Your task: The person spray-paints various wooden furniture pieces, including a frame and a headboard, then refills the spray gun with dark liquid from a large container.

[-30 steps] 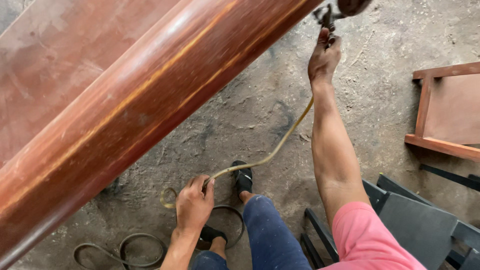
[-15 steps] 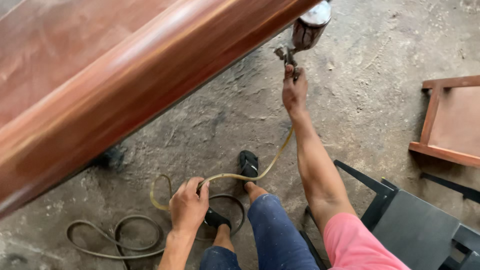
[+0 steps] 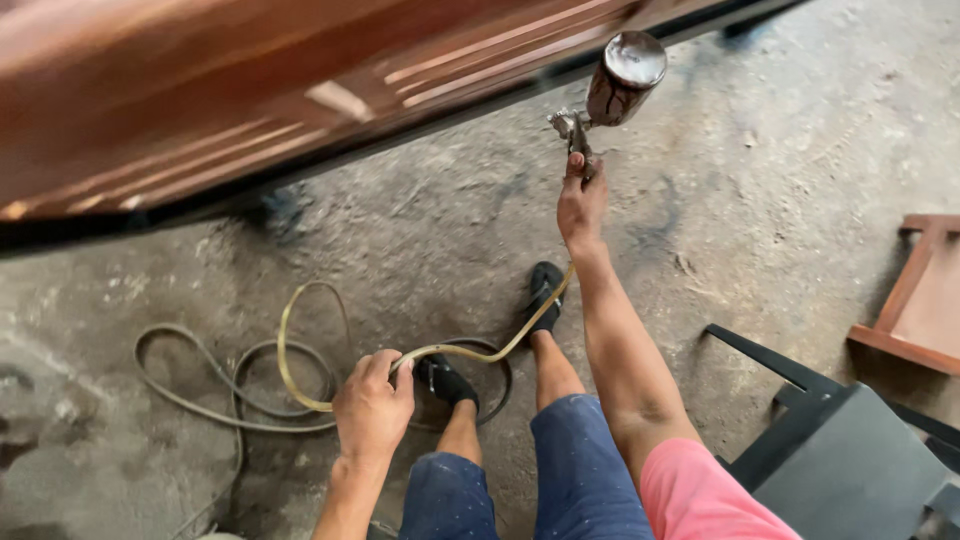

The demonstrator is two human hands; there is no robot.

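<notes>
Head view: right hand point(image 3: 582, 205) grips the spray gun point(image 3: 600, 100), left hand point(image 3: 372, 405) clutches the hose point(image 3: 300, 395), whose loops near both feet could trip or snag, jerking the gun against the wood panel point(image 3: 250, 90)

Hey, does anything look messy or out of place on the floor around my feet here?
Yes: the yellowish hose and a darker hose lie in loose loops on the floor, right by your feet, where they could snag.

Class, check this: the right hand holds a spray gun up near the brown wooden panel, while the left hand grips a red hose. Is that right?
Not quite. The head view shows the hose in the left hand is yellowish, not red. The right hand does hold the spray gun near the wooden panel.
</notes>
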